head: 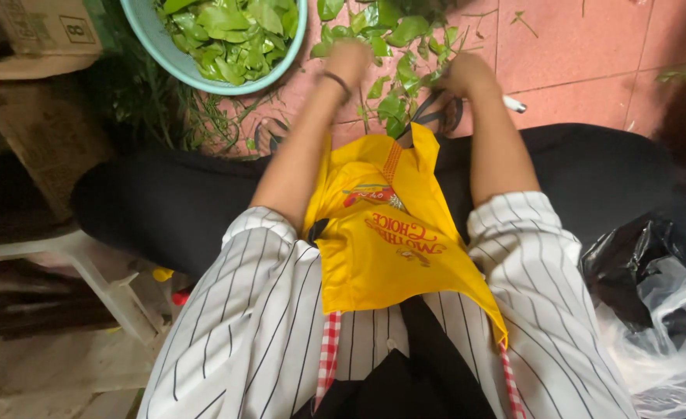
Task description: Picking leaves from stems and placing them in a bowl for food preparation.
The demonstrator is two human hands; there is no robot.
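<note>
Head view, left to right. Teal bowl point(152, 46) of picked leaves sits well left of and beyond the left hand point(348, 62). Left hand is curled, fingers drawn together, apparently pinching a leafy sprig point(395, 105), though blur hides the grip. Sprig lies between the hands, long axis roughly left-right. Right hand point(465, 75) is likewise curled at its other end; both forearms extend forward over the yellow apron point(393, 240).

seen from above, the left hand point(348, 62) and right hand point(465, 75) reach far over a yellow apron point(389, 240) into loose green leaves point(393, 70) strewn on the pink tiled floor point(583, 46), with a teal bowl point(156, 43) of leaves far left.
</note>
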